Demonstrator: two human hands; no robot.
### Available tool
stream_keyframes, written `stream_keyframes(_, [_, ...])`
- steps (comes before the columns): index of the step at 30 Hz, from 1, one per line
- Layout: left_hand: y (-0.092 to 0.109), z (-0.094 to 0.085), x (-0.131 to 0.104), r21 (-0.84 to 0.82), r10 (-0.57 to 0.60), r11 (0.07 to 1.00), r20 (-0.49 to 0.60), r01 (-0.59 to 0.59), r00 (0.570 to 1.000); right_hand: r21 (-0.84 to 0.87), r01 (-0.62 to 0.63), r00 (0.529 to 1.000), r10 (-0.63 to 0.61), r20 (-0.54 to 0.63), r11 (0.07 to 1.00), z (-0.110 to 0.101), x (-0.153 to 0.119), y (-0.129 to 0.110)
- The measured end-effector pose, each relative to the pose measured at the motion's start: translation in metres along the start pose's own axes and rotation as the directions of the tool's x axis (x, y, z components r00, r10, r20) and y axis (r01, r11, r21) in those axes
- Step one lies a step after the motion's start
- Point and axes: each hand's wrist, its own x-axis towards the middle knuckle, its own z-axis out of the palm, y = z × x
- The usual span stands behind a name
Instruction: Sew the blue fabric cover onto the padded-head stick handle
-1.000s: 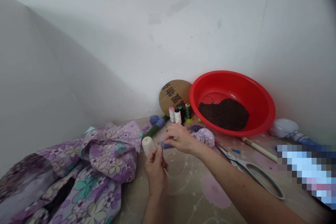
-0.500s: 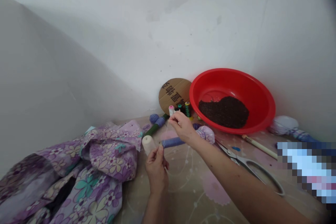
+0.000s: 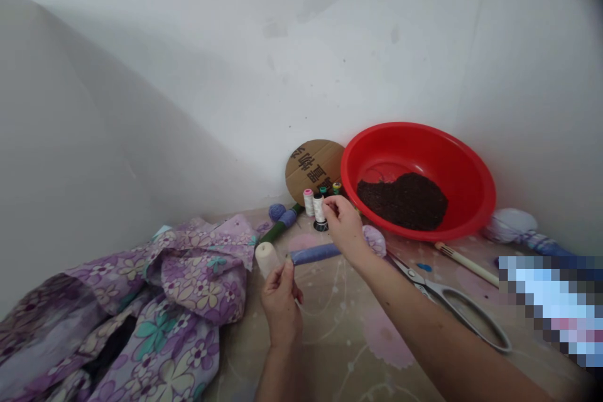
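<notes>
My left hand (image 3: pixel 281 298) is closed in a pinch just in front of a cream thread cone (image 3: pixel 266 257), its fingertips near the end of a blue wrapped stick (image 3: pixel 315 254). What it pinches is too small to make out. My right hand (image 3: pixel 343 223) has its thumb and forefinger pressed together beside a white spool with a black top (image 3: pixel 319 207); anything between them is too fine to see. A white spool with a pink top (image 3: pixel 308 202) stands just left of that one.
A red basin (image 3: pixel 471 201) holding dark material is at the right. Scissors (image 3: pixel 440 292) and a pale stick (image 3: pixel 466 264) lie before it. Floral cloth (image 3: pixel 202 270) is heaped at the left. A round cardboard piece (image 3: pixel 306 166) leans on the wall behind the spools.
My right hand has moved to the right, uncovering the black-topped spool and more of the blue stick. My left hand has stayed nearly in place.
</notes>
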Motion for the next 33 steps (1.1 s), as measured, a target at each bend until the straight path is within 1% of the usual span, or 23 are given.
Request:
stream_keyframes(2, [-0.001, 0.0, 0.0, -0.001, 0.007, 1.0, 0.006, -0.007, 1.0, 0.033, -0.026, 1.0, 0.025, 0.015, 0.999, -0.008, -0.004, -0.001])
stream_keyframes(6, [-0.004, 0.0, 0.0, -0.008, 0.032, 0.999, 0.03, -0.032, 0.999, 0.132, -0.071, 0.986, 0.049, 0.162, 0.989, -0.017, -0.027, -0.007])
stream_keyframes(8, [-0.005, -0.001, 0.001, -0.005, 0.043, 0.999, 0.037, -0.043, 0.998, 0.16, -0.075, 0.971, 0.036, 0.235, 0.984, -0.018, -0.043, -0.01])
stream_keyframes(10, [-0.005, -0.001, 0.001, -0.002, 0.053, 0.999, 0.037, -0.053, 0.998, 0.17, -0.05, 0.96, 0.0, 0.28, 0.984, -0.018, -0.058, -0.011])
stream_keyframes(13, [-0.004, 0.0, 0.003, 0.001, 0.056, 0.998, 0.042, -0.056, 0.998, 0.147, -0.017, 0.954, -0.028, 0.298, 0.989, -0.017, -0.074, -0.011])
stream_keyframes(16, [-0.005, -0.001, 0.004, 0.008, 0.062, 0.998, 0.042, -0.063, 0.997, 0.088, 0.022, 0.948, -0.049, 0.314, 0.996, -0.016, -0.081, -0.009])
stream_keyframes(20, [-0.006, -0.002, 0.006, 0.024, 0.066, 0.997, 0.054, -0.067, 0.996, 0.065, 0.037, 0.942, -0.056, 0.33, 0.997, -0.012, -0.086, -0.006])
stream_keyframes(25, [-0.007, -0.003, 0.007, 0.046, 0.073, 0.996, 0.031, -0.074, 0.997, 0.082, 0.059, 0.94, -0.083, 0.332, 0.995, -0.007, -0.091, -0.006])
stream_keyframes(28, [-0.007, -0.003, 0.006, 0.046, 0.06, 0.997, 0.036, -0.062, 0.998, 0.083, 0.069, 0.933, -0.094, 0.346, 0.994, -0.006, -0.092, -0.005])
stream_keyframes(33, [-0.006, -0.002, 0.005, 0.038, 0.053, 0.998, 0.043, -0.055, 0.998, 0.095, 0.074, 0.939, -0.102, 0.33, 0.993, -0.007, -0.094, -0.007])
